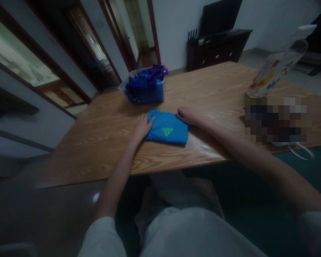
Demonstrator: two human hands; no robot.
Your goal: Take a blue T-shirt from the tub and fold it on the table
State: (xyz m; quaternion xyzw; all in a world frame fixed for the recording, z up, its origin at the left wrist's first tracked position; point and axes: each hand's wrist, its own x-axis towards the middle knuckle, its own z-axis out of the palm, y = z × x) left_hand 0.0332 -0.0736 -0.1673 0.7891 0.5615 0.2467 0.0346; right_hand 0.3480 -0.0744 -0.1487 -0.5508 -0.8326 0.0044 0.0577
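A folded blue garment [167, 127] with a green triangle logo and lettering lies flat on the wooden table [104, 142] in front of me. At its left edge rests my left hand [142, 126], the thumb spread away from the fingers and lying on the cloth. My right hand [188, 115] is at the far right corner, its fingers curled down against the cloth; their tips are partly hidden. Just beyond the garment stands a clear plastic bin [164, 91] heaped with blue and purple cloth [147, 80].
A tall clear bottle [276, 69] with a white cap stands on the right of the table. Near it is a blurred-out patch with a white cord [301, 151]. The table's near edge runs in front of my body. Farther back are a dark cabinet [216, 50] and a screen [219, 18].
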